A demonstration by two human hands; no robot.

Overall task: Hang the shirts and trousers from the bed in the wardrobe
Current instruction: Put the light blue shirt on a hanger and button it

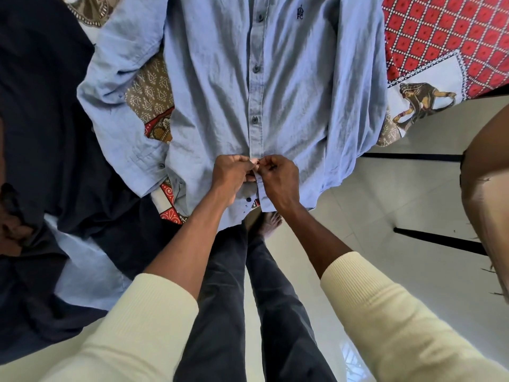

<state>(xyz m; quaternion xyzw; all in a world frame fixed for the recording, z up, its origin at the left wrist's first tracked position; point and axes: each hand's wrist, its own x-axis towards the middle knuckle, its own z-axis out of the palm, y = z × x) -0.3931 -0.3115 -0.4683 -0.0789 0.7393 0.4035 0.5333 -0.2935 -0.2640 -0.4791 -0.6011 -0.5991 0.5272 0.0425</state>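
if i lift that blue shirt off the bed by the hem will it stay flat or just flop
Probably flop: the blue shirt lies creased and its sleeve is crumpled, so the cloth looks thin and soft. It likely weighs little, since both hands work the placket with fingers only. Most buttons look fastened, so the front should hang as one piece, not gape open.

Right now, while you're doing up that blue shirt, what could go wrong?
The blue shirt hangs over the edge of the bed, so a tug might slide it onto the floor. The left hand and right hand pinch the placket by the hem, where the edges could be fastened crooked. The dark clothes close beside it could get dragged along.
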